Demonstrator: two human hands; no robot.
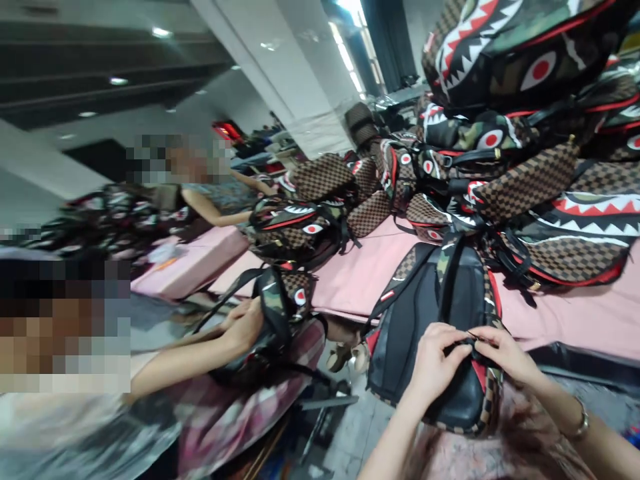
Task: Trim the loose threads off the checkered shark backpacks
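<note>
A backpack [417, 293] with a black padded back, checkered edges and red trim leans from the pink-covered table toward my lap, its back panel facing up. Over its lower part, my left hand [440, 353] pinches a small black piece of the strap [467, 343] between thumb and fingers. My right hand [500, 350] meets it there, its fingers closed on the same dark strap. Which part of the strap each hand grips is partly covered by the fingers. The upper strap runs from the top of the backpack down to my hands.
Checkered backpacks with shark-mouth prints [590, 227] are heaped along the pink table [345, 273]. At my left, a seated co-worker's hands [245, 327] handle another backpack [275, 300]. Farther back, another person [215, 193] reaches toward the bags. A pillar [280, 67] stands behind.
</note>
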